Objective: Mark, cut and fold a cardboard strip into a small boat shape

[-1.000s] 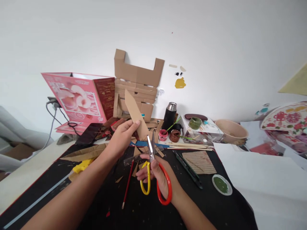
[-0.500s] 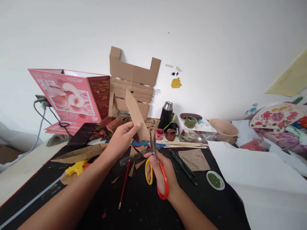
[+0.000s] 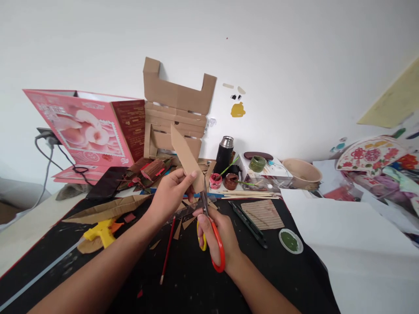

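Note:
My left hand (image 3: 175,189) pinches a long, pointed strip of brown cardboard (image 3: 185,152) near its lower end, the tip angled up to the left. In my right hand (image 3: 218,233) is a pair of scissors (image 3: 220,250) with one red and one yellow handle loop. Their blades point upward and lie against the strip's lower right edge, close together. Below my hands, small cardboard offcuts (image 3: 177,230) and a clear ruler (image 3: 186,210) lie on the black mat (image 3: 193,288). A red pencil (image 3: 168,250) rests just left of the scissors.
A yellow glue gun (image 3: 103,231) and a curved cardboard piece (image 3: 108,209) lie at left. Behind stand a pink box (image 3: 94,131), cut cardboard (image 3: 176,93), a black flask (image 3: 224,155) and paint jars (image 3: 231,181). A green cutter-like tool (image 3: 248,224) and green paint lid (image 3: 290,241) sit right.
The scissors' blades have closed together at the strip's lower edge, and the handle loops have drawn nearer each other. The whole view has shifted slightly.

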The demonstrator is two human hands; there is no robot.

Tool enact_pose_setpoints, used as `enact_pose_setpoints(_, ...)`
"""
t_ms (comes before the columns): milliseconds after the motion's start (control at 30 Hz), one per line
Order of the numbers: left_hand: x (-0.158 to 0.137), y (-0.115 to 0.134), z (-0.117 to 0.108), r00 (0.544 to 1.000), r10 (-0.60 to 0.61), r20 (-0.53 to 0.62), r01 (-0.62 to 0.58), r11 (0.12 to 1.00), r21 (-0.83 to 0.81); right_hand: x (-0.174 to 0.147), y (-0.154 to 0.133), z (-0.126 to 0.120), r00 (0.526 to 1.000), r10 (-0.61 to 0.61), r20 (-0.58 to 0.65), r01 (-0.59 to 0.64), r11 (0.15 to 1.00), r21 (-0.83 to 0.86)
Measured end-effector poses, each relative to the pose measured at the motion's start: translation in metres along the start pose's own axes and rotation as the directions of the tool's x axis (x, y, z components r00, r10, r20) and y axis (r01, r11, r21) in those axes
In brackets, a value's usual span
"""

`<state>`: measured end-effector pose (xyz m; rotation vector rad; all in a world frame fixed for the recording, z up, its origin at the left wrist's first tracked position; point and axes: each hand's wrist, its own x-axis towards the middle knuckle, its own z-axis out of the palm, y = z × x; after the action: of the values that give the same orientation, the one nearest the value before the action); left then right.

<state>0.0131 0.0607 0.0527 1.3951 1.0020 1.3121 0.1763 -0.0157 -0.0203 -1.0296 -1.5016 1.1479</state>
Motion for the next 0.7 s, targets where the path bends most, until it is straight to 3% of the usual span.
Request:
enact_pose_setpoints(200,-0.0027,0.0026,0.0021,0.999,-0.007,0.050,0.006,1.000,0.008,0.0009,-0.0045,-0.0011,0.999,0.024,-0.026,-0.024,1.000,-0.004)
enact_pose_setpoints(700,-0.0047,0.0090,0.0038,0.999,0.020,0.036,-0.020,1.000,0.015,-0.0003,-0.0057,-0.0032,0.999,0.009,-0.036,-0.012,0.998,-0.067)
